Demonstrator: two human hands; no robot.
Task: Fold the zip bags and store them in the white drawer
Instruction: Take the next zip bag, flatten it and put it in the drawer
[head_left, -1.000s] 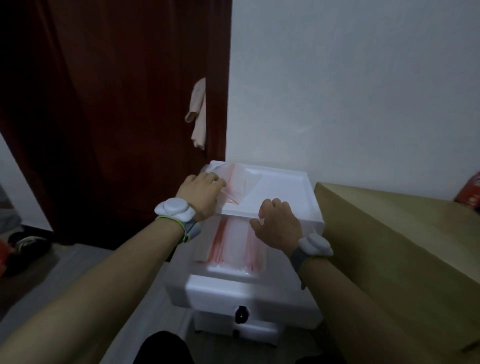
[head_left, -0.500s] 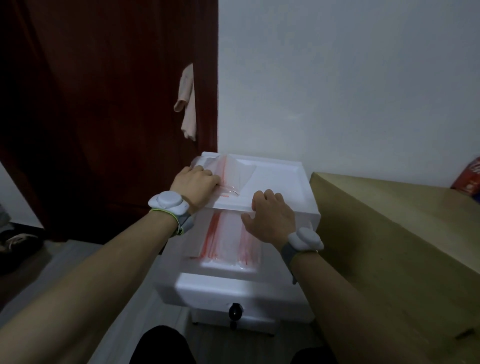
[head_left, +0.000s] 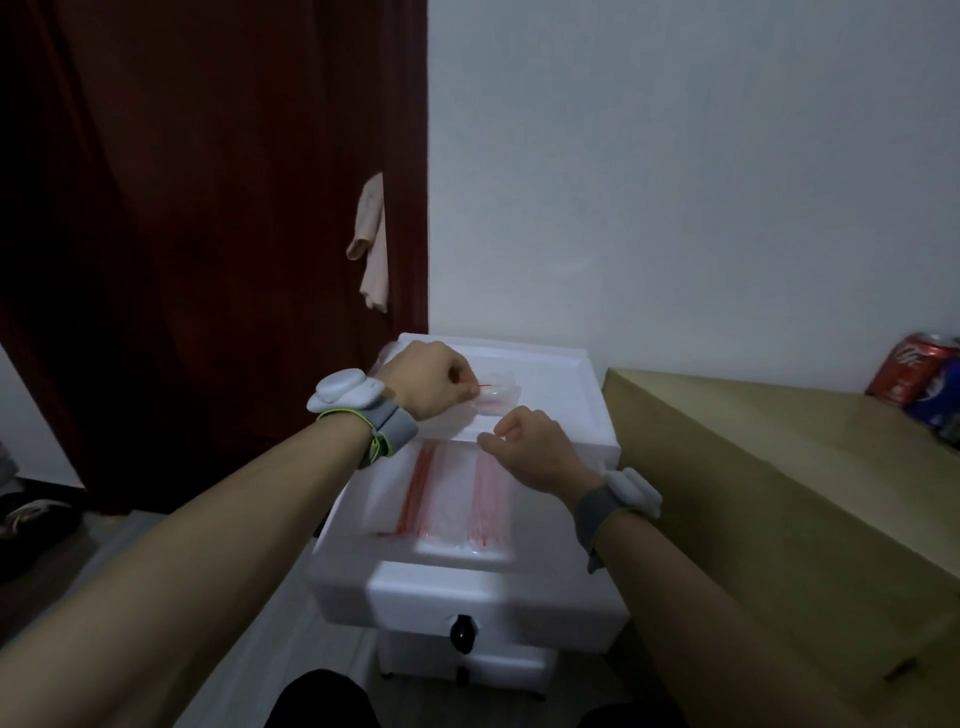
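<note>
A small folded clear zip bag with a red seal line lies on top of the white drawer unit. My left hand pinches its left edge with curled fingers. My right hand is just below the bag, its fingers curled at the bag's lower edge; whether it holds the plastic is unclear. The top white drawer is pulled out, and several folded zip bags with red seals lie flat inside it.
A tan wooden surface stands right of the drawer unit, with a red can and a blue can at its far end. A dark red door with a hanging cloth is to the left. A lower drawer is closed.
The bag on top has gone from a wide flat sheet to a small folded piece. Both hands changed from lying flat on it to curled fingers pinching at it.
</note>
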